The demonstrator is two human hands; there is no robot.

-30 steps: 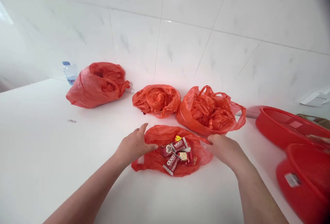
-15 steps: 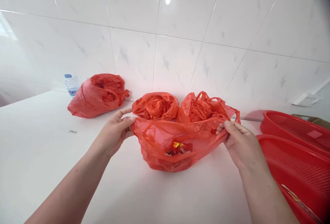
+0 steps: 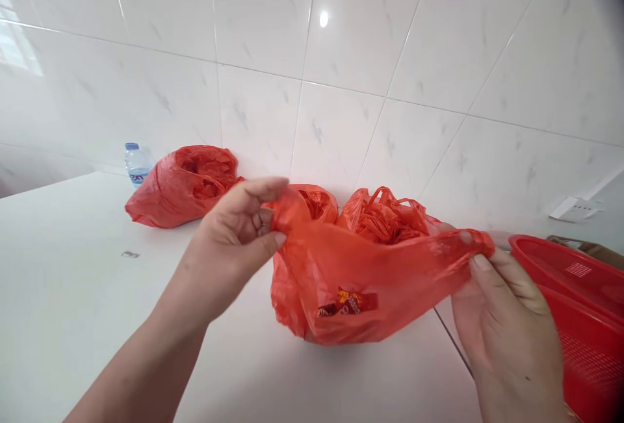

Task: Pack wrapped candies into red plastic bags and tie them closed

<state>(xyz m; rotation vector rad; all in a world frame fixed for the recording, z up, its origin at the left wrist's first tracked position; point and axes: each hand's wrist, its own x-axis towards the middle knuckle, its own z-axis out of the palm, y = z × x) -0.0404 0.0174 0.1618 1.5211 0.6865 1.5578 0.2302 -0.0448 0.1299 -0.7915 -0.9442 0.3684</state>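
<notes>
A thin red plastic bag hangs stretched between my two hands above the white counter. Wrapped candies show through its bottom. My left hand pinches the bag's left edge between thumb and fingers. My right hand pinches the right edge, pulled out toward the red baskets. The bag's underside still rests on the counter.
Three more red bags stand along the tiled wall: one at the left, one in the middle, one behind the held bag. A water bottle stands at the far left. Red plastic baskets crowd the right edge.
The bag lay flat and open with candies showing; both hands took its edges, lifted it and pulled them apart. The view has moved closer.
</notes>
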